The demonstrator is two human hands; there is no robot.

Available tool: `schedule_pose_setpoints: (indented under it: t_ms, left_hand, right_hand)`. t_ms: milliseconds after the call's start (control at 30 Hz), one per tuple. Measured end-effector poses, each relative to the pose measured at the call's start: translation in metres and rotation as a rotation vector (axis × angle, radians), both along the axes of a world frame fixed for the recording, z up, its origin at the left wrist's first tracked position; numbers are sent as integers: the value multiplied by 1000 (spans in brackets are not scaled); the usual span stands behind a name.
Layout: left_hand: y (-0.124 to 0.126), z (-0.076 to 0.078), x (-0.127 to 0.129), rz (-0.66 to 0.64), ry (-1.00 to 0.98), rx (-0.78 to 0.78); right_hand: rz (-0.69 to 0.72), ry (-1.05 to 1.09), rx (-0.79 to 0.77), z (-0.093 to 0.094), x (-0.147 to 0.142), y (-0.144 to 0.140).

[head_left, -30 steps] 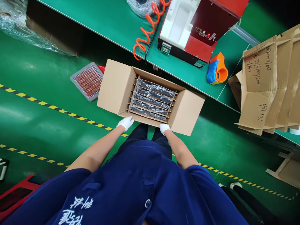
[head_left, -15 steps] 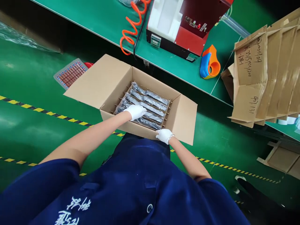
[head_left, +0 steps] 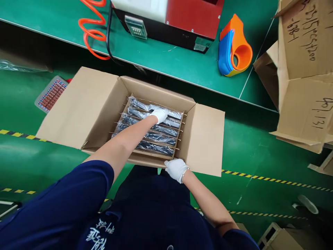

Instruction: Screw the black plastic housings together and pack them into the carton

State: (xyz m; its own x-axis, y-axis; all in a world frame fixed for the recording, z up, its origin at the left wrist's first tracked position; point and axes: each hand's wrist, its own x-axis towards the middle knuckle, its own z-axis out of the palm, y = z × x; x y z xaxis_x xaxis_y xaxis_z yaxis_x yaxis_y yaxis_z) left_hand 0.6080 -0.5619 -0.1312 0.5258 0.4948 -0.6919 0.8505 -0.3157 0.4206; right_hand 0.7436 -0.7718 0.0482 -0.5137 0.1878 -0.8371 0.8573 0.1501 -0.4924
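An open cardboard box [head_left: 205, 139] stands on the green floor in front of me, its flaps spread to both sides. Cardboard dividers inside hold several dark items wrapped in clear plastic [head_left: 153, 137]. My left hand [head_left: 159, 114], in a white glove, reaches deep into the box and rests on the wrapped items near the far rows; whether it grips one I cannot tell. My gloved right hand [head_left: 177, 169] holds the near rim of the box.
A green workbench [head_left: 166, 59] runs along the far side with a red and black machine [head_left: 182, 17], a coiled orange hose [head_left: 91, 31] and an orange-blue tape dispenser [head_left: 235, 48]. Flattened cartons [head_left: 304, 76] lean at right. A patterned mat [head_left: 50, 93] lies left.
My left hand left the box's near rim and reached into the box, then farther toward the back rows. My right hand stayed at the near rim. The view moved closer.
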Motion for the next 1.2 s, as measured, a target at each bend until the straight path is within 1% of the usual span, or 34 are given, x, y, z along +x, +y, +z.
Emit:
schedule_pose_setpoints:
  t_ms: [67, 167, 233, 300, 400, 533, 667, 733, 1033, 1133, 1200]
  left_hand:
    - [9, -11, 2, -81, 24, 10]
    - [20, -21, 6, -183, 40, 43]
    - [24, -26, 11, -231, 57, 74]
    - [28, -30, 17, -252, 78, 121]
    - [31, -34, 22, -247, 90, 204]
    - [31, -33, 15, -269, 32, 240]
    - [32, -37, 5, -399, -115, 241]
    - [33, -41, 6, -437, -135, 245]
    - [31, -54, 14, -349, -93, 215]
    - [32, -53, 13, -331, -97, 203]
    - [30, -49, 11, -305, -114, 202]
  right_hand:
    - [19, 27, 10, -1, 0, -1]
    - [40, 79, 22, -2, 1, 0]
    - [53, 105, 19, -2, 1, 1]
    - [67, 119, 7, -1, 0, 2]
    - [82, 123, -6, 0, 1, 3]
    - [92, 138, -12, 0, 2, 5]
    - [109, 157, -25, 1, 3, 7]
    - [110, 160, -27, 1, 4, 8]
    - [109, 154, -32, 4, 6, 14]
    - [115, 148, -38, 5, 6, 16]
    - [116, 146, -40, 5, 6, 17]
